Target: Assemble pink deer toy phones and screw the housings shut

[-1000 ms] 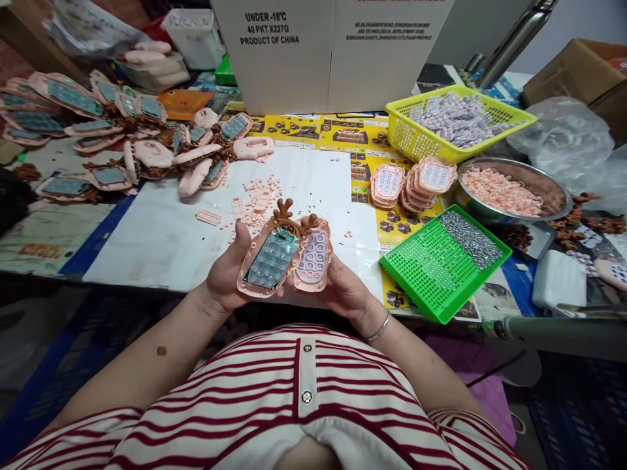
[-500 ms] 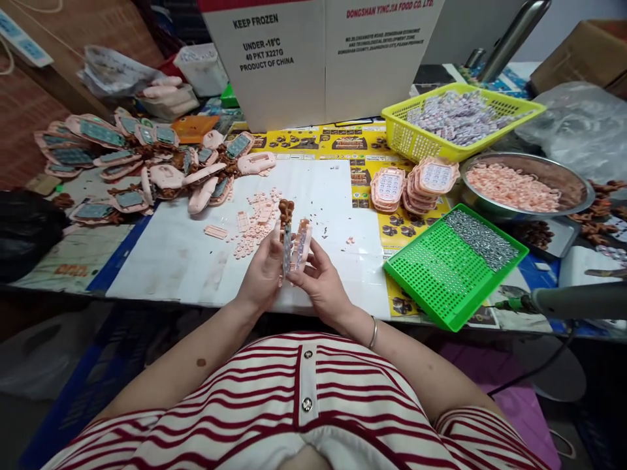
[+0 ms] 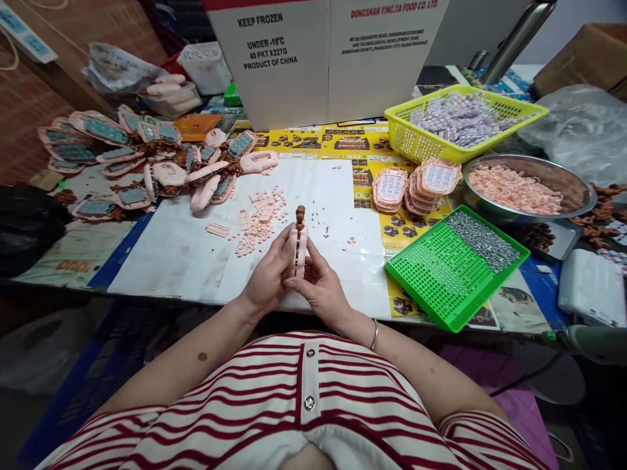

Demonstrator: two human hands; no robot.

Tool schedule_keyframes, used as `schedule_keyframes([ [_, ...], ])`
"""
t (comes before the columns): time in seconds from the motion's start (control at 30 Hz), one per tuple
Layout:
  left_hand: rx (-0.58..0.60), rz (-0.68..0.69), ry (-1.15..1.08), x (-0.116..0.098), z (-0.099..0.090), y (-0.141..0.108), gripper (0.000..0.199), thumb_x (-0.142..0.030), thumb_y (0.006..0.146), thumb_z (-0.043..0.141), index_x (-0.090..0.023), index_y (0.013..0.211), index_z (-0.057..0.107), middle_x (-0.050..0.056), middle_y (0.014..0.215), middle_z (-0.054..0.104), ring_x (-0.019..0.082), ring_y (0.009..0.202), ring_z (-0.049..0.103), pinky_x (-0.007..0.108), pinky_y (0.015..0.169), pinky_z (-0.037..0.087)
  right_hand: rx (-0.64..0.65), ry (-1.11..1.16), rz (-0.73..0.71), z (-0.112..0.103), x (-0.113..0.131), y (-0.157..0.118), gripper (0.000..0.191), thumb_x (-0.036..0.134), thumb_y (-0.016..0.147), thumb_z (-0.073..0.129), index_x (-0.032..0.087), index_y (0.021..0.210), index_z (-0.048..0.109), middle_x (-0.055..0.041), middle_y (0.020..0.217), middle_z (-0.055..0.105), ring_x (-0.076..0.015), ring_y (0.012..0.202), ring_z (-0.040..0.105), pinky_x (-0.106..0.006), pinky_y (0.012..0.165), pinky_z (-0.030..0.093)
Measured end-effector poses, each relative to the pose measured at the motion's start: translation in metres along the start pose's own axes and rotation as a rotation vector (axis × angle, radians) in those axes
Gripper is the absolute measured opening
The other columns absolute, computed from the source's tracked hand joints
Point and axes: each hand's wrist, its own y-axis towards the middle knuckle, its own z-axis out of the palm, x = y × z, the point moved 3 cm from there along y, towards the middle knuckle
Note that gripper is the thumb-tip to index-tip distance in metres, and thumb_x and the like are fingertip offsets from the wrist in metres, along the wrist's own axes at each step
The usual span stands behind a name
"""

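Observation:
Upright and edge-on, a pink plastic toy casing (image 3: 300,251) stands between my two hands, its halves facing each other with a narrow dark gap along the edge. Brown knobbly plastic (image 3: 300,215) sticks out of its top. My left hand (image 3: 267,277) presses its left side. My right hand (image 3: 323,287) grips the right side, thumb near the bottom. Small pink plastic buttons (image 3: 255,235) and flat pink pieces (image 3: 218,229) lie on the white sheet (image 3: 171,254) beyond my left hand. The inside of the casing is hidden.
Open pink casings with green circuit boards (image 3: 100,129) are heaped left. On the right are stacked pink button panels (image 3: 390,189), a green tray of screws (image 3: 421,267), a yellow basket (image 3: 416,140) and a metal bowl (image 3: 580,207). A white carton (image 3: 313,85) stands behind.
The two halves of the pink casing, held apart before, have come together between my hands. The screwdriver-like tool at the right has shifted lower in view.

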Motion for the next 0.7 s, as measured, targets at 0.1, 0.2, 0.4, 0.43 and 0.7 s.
schedule_keyframes([
  [0.1, -0.033, 0.088, 0.001, -0.007, 0.002, -0.002, 0.049, -0.043, 0.084, 0.081, -0.029, 0.129, 0.067, 0.001, 0.139, 0.067, 0.015, 0.128, 0.063, 0.025, 0.106, 0.051, 0.020, -0.037, -0.002, -0.003, 0.005, -0.002, 0.099, 0.041, 0.065, 0.091, 0.036, 0.153, 0.045, -0.0008, 0.132, 0.069, -0.0185, 0.111, 0.065, -0.038, 0.110, 0.050],
  [0.2, 0.035, 0.077, 0.001, -0.015, -0.001, -0.002, 0.050, -0.050, 0.084, 0.079, -0.024, 0.126, 0.070, 0.006, 0.133, 0.071, 0.021, 0.129, 0.063, 0.031, 0.108, 0.051, 0.094, -0.049, -0.011, -0.007, 0.014, -0.008, 0.076, 0.048, 0.072, 0.086, 0.034, 0.142, 0.058, -0.0002, 0.132, 0.069, -0.0185, 0.113, 0.063, -0.036, 0.106, 0.050],
  [0.4, 0.104, -0.122, -0.039, -0.014, -0.017, 0.002, 0.048, -0.043, 0.064, 0.093, -0.013, 0.099, 0.079, 0.013, 0.099, 0.081, 0.028, 0.096, 0.076, 0.036, 0.086, 0.060, 0.316, -0.284, -0.050, -0.012, 0.028, -0.020, 0.049, 0.068, 0.089, 0.058, 0.021, 0.101, 0.070, -0.0024, 0.090, 0.069, -0.0171, 0.083, 0.062, -0.032, 0.077, 0.053],
  [0.43, 0.074, -0.116, -0.041, -0.013, -0.017, 0.002, 0.045, -0.040, 0.063, 0.093, -0.012, 0.096, 0.079, 0.011, 0.095, 0.081, 0.026, 0.091, 0.076, 0.034, 0.084, 0.061, 0.273, -0.406, -0.107, -0.013, 0.032, -0.021, 0.047, 0.066, 0.092, 0.054, 0.022, 0.104, 0.068, -0.0034, 0.093, 0.070, -0.0177, 0.084, 0.062, -0.033, 0.078, 0.053],
  [0.7, -0.077, 0.011, -0.005, -0.012, -0.003, -0.007, 0.038, -0.029, 0.057, 0.096, -0.013, 0.087, 0.078, 0.009, 0.089, 0.080, 0.026, 0.091, 0.075, 0.033, 0.083, 0.058, 0.059, -0.928, -0.394, -0.008, 0.040, -0.025, 0.036, 0.048, 0.103, 0.039, 0.019, 0.107, 0.060, -0.0087, 0.089, 0.071, -0.0189, 0.072, 0.062, -0.034, 0.069, 0.050],
])
